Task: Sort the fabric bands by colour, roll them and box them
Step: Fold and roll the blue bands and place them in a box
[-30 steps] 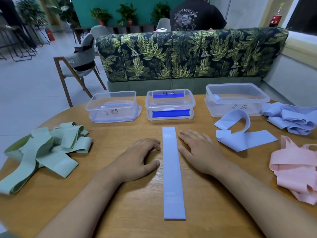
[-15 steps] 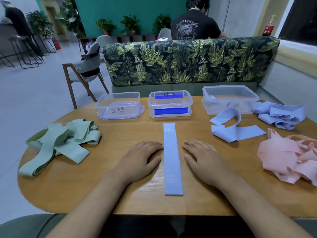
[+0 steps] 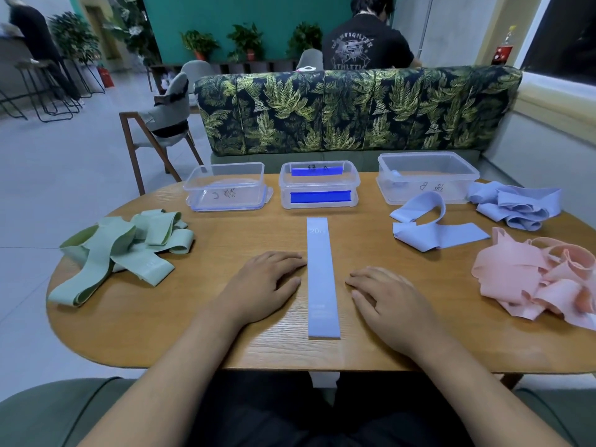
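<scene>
A light blue fabric band [image 3: 321, 279] lies flat and straight on the wooden table [image 3: 209, 337], running away from me. My left hand [image 3: 263, 285] rests flat on the table just left of it, fingertips at its edge. My right hand [image 3: 385, 296] rests flat a little to its right. Green bands [image 3: 119, 253] are heaped at the left, more blue bands [image 3: 512, 204] at the far right, a loose blue band [image 3: 429, 227] beside them, pink bands [image 3: 541, 279] at the right edge. Three clear boxes stand at the back: left [image 3: 225, 187], middle [image 3: 319, 185], right [image 3: 425, 177].
A leaf-patterned sofa back [image 3: 354, 111] stands right behind the table. A wooden chair [image 3: 161, 130] is at the back left. A person in a black shirt [image 3: 366, 43] sits beyond the sofa. The table's near edge is close to my lap.
The view has pulled back and up, showing the whole table and my lap. Both hands stay flat beside the blue band, slightly farther from it.
</scene>
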{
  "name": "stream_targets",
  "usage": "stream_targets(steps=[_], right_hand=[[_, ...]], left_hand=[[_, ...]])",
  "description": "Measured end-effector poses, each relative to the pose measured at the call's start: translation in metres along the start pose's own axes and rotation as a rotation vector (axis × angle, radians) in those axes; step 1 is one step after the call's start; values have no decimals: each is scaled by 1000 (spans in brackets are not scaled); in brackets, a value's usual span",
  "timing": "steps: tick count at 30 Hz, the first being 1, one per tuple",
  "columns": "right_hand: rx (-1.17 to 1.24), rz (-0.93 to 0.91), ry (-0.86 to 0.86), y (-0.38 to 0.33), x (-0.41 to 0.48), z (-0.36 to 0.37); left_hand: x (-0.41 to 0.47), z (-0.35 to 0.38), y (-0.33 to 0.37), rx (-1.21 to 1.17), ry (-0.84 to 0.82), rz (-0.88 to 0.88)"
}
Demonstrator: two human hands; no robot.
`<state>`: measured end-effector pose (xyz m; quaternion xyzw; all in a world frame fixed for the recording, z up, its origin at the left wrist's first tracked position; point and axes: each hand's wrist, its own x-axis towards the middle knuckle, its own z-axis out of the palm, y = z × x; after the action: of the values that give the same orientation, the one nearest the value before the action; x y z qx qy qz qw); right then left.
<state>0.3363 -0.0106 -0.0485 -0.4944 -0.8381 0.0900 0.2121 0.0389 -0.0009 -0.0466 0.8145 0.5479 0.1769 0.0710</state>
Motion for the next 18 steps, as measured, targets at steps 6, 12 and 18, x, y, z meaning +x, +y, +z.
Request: stream_targets(steps=[6, 12, 18], right_hand=[[141, -302, 1, -6, -10, -1], [160, -436, -31, -13, -19, -5], [145, -407, -13, -19, -19, -3]], left_hand=[[-38, -9, 33, -288, 43, 129], [-61, -5, 56, -340, -39, 195], [-56, -4, 56, -310, -43, 181]])
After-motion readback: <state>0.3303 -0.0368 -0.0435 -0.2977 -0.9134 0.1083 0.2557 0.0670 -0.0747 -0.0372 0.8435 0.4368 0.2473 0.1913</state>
